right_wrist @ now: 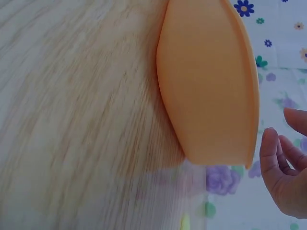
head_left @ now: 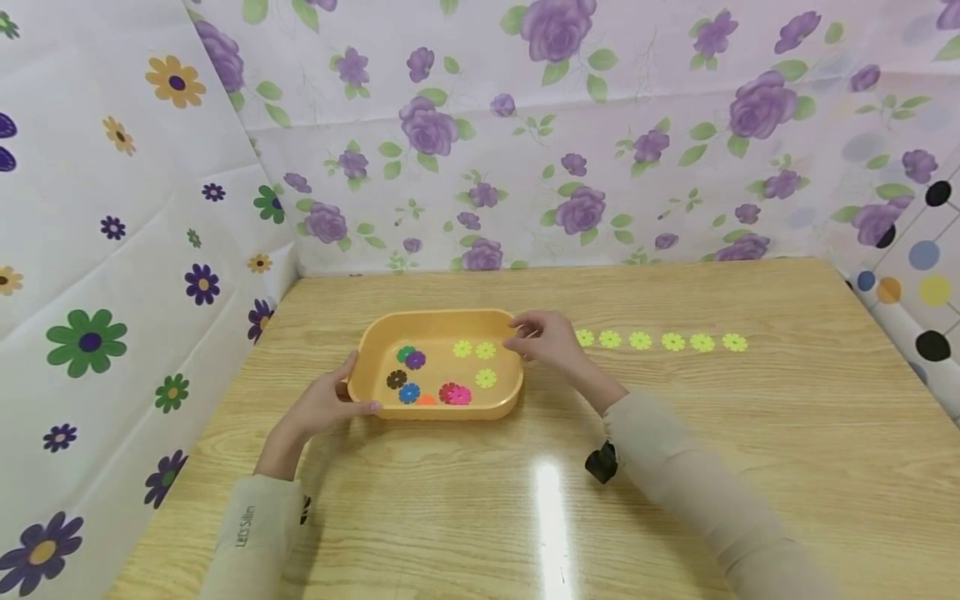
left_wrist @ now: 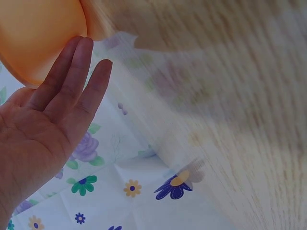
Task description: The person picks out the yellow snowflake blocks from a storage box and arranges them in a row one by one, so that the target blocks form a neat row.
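A yellow-orange plastic tray (head_left: 420, 412) stands on the table, holding several flower-shaped plastic discs. Three yellow discs (head_left: 486, 378) lie in its right part; green, purple (head_left: 415, 360), brown (head_left: 397, 379), blue (head_left: 408, 393), orange, red and pink discs (head_left: 458, 395) lie to the left and front. My left hand (head_left: 324, 402) rests against the tray's left front corner, thumb at the front rim and straight fingers (left_wrist: 62, 81) along the side. Beside the right rim hovers my right hand (head_left: 546, 337), fingers bent, with a gap before the thumb and nothing visible between them.
Several yellow discs (head_left: 672, 342) lie in a row on the wooden table (head_left: 750, 433), right of the tray; the leftmost is close to my right hand. Floral sheets (head_left: 480, 196) stand behind and at both sides. A black object (head_left: 602, 462) sits under the right cuff.
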A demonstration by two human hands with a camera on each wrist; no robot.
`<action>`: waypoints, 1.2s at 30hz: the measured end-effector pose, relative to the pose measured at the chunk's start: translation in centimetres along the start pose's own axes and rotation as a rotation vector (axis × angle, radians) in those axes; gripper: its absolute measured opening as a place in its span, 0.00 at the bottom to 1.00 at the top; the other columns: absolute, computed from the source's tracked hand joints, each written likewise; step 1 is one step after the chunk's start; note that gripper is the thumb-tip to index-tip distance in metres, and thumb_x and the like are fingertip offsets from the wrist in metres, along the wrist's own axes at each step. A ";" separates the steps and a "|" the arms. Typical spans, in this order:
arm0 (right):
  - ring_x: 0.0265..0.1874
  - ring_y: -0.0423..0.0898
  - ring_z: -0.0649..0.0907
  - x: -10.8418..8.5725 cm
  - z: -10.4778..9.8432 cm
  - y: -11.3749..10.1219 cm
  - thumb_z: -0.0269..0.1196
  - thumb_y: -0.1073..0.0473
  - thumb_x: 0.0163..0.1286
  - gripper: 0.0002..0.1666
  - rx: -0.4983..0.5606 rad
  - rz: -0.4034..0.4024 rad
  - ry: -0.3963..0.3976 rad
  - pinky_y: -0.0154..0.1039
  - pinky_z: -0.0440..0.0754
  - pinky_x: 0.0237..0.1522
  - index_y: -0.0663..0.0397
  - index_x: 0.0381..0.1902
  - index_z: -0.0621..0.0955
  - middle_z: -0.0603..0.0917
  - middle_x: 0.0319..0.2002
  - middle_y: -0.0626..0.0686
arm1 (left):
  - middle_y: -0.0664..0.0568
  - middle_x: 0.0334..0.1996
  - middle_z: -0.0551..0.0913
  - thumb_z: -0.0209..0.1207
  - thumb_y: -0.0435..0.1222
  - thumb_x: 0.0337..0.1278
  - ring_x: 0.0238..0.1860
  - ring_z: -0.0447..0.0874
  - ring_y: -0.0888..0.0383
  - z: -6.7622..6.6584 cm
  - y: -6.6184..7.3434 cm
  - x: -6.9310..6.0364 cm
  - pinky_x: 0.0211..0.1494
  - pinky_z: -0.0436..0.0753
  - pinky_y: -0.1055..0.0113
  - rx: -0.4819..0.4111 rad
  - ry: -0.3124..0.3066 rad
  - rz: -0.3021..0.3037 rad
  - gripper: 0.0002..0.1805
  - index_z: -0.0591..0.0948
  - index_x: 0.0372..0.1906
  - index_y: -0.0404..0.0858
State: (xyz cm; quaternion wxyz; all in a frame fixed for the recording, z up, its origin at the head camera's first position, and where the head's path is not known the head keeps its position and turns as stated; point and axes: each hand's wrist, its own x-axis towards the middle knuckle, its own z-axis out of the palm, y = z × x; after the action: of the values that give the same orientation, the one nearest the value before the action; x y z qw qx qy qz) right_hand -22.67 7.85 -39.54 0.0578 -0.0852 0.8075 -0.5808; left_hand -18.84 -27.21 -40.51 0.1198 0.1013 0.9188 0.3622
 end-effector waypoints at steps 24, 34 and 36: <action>0.24 0.42 0.70 3.6 7.6 0.2 0.72 0.58 0.48 0.31 -0.246 -0.034 0.000 0.32 0.66 0.25 0.59 0.52 0.78 0.75 0.26 0.53 | 0.27 0.50 0.74 0.67 0.44 0.46 0.44 0.80 0.48 -0.1 0.2 -0.1 0.51 0.74 0.53 -0.042 -0.017 0.016 0.56 0.42 0.70 0.31; 0.57 0.51 0.71 4.5 8.1 0.2 0.73 0.57 0.48 0.36 -0.341 0.118 -0.039 0.42 0.67 0.58 0.53 0.57 0.76 0.75 0.57 0.53 | 0.28 0.50 0.74 0.67 0.45 0.45 0.43 0.80 0.48 -0.2 0.3 -0.2 0.51 0.74 0.53 -0.041 -0.012 0.014 0.56 0.42 0.70 0.32; 0.59 0.52 0.69 4.6 8.1 0.2 0.73 0.58 0.48 0.36 -0.362 0.142 -0.049 0.42 0.64 0.59 0.52 0.57 0.76 0.74 0.58 0.53 | 0.28 0.50 0.74 0.67 0.45 0.45 0.43 0.80 0.49 -0.2 0.3 -0.2 0.51 0.74 0.53 -0.037 -0.011 0.012 0.56 0.43 0.70 0.32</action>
State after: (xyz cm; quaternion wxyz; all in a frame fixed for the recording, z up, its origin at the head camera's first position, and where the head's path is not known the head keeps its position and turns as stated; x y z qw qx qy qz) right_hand -25.65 -0.55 -42.32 0.1022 -0.0513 0.9010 -0.4185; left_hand -18.72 -27.21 -40.15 0.1244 0.1063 0.9107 0.3792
